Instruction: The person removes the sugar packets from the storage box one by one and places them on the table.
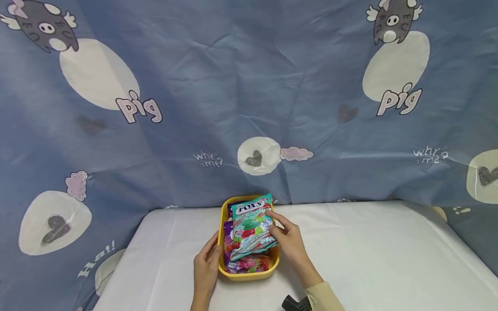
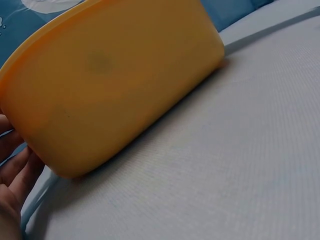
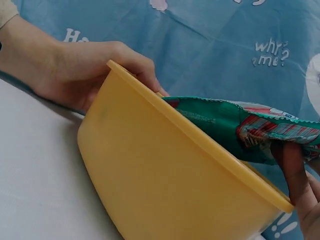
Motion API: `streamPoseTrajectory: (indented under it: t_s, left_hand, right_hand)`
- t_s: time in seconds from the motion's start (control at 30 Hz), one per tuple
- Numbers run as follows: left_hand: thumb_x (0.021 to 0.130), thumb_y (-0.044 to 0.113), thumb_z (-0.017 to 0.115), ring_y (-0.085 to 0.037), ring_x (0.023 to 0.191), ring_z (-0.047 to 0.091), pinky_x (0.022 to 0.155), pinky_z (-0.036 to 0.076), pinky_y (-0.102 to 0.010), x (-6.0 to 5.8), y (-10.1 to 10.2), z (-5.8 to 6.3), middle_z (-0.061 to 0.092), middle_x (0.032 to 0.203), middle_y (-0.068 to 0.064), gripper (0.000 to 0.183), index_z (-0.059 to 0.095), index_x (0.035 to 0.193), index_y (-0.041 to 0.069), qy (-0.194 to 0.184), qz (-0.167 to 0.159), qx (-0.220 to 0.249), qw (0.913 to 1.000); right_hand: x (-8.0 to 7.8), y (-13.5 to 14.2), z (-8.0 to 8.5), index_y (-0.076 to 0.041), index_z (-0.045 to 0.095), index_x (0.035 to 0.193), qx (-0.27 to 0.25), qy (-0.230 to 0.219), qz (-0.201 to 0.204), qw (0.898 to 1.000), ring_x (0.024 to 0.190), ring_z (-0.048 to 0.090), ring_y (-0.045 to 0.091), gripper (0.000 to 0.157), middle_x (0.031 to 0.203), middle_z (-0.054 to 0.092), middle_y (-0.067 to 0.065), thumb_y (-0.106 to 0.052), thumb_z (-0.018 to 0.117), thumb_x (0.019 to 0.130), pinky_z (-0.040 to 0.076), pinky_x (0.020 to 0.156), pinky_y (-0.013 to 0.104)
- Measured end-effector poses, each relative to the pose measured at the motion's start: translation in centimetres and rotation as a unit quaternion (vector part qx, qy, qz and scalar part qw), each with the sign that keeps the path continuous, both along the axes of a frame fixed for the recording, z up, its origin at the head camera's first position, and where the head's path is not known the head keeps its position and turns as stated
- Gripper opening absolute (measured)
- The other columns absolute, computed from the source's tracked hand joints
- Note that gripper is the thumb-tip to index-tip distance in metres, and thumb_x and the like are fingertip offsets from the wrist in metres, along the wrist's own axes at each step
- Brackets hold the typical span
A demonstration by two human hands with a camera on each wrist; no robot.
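A yellow plastic tub (image 1: 249, 277) stands on the white table, with purple candy bags (image 1: 249, 262) inside it. On top lies a teal FOX'S Mint Blossom candy bag (image 1: 250, 226), tilted and reaching over the far rim. My right hand (image 1: 291, 239) pinches this bag at its right edge; in the right wrist view the fingers (image 3: 295, 172) are at the bag's raised side. My left hand (image 1: 206, 265) grips the tub's left side. Its thumb bends over the rim in the right wrist view, and the left wrist view shows fingers (image 2: 25, 170) by the outer wall.
The white-covered table (image 1: 369, 250) stretches to both sides of the tub. Behind it hangs a blue cloth (image 1: 218, 108) printed with pigs, hearts and words. A black strap device (image 1: 296, 303) sits at the right wrist, beside a beige sleeve (image 1: 324, 297).
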State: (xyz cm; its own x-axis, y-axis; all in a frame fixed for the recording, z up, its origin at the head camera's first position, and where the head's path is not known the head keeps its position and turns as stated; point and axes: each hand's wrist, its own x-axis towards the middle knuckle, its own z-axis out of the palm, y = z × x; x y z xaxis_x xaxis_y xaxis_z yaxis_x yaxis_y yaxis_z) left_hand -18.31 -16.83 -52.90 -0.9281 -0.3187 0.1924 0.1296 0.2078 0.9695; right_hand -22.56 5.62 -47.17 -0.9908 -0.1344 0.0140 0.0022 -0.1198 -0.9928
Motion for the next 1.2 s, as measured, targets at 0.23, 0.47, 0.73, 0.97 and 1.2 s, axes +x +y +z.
streamPoseTrajectory:
  t_s: [0.23,0.47,0.73,0.97,1.2]
  left_hand:
    - [0.094,0.023,0.057,-0.022,0.119,0.056,0.087,0.049,-0.009,0.3,-0.1,0.2,0.057,0.133,-0.01,0.04,0.056,0.13,0.005,0.019,-0.004,-0.004,0.9998]
    - [0.095,0.013,0.055,-0.026,0.12,0.055,0.087,0.049,-0.009,1.0,0.0,2.4,0.055,0.134,-0.015,0.038,0.054,0.131,-0.001,-0.011,-0.007,-0.022,0.9997]
    - [0.095,0.02,0.056,-0.021,0.122,0.054,0.089,0.048,-0.009,0.0,-0.1,0.1,0.055,0.136,-0.01,0.039,0.055,0.131,0.006,0.012,-0.007,0.0,0.9999]
    - [0.096,0.014,0.054,-0.024,0.123,0.054,0.09,0.048,-0.009,0.6,0.2,1.5,0.055,0.136,-0.012,0.037,0.055,0.132,0.005,0.003,-0.004,-0.009,0.9999]
    - [0.095,0.006,0.052,-0.028,0.12,0.055,0.089,0.05,-0.012,1.4,0.7,3.5,0.055,0.134,-0.016,0.037,0.053,0.131,-0.002,-0.009,-0.004,-0.028,0.9996]
  right_hand:
    - [-0.2,0.5,-0.3,-0.02,0.061,0.127,-0.018,0.004,-0.005,1.0,0.091,0.067,0.017,0.041,0.131,0.059,0.01,-0.003,0.053,0.09,0.059,0.074,0.027]
    - [-0.3,1.0,-0.5,-0.019,0.061,0.127,-0.032,0.01,-0.012,0.999,0.092,0.068,0.016,0.04,0.135,0.055,0.009,-0.002,0.051,0.092,0.06,0.073,0.027]
    - [-0.7,1.9,-0.3,-0.017,0.061,0.126,-0.026,0.022,-0.028,0.999,0.086,0.068,0.014,0.04,0.132,0.058,0.009,-0.001,0.051,0.091,0.059,0.07,0.026]
    - [-0.9,2.4,0.0,-0.012,0.06,0.128,-0.023,0.039,-0.032,0.998,0.082,0.067,0.012,0.039,0.135,0.055,0.008,-0.001,0.051,0.091,0.059,0.068,0.024]
    - [-0.9,2.8,0.1,-0.009,0.058,0.129,-0.027,0.044,-0.029,0.998,0.081,0.067,0.011,0.039,0.138,0.052,0.008,-0.001,0.052,0.092,0.058,0.068,0.023]
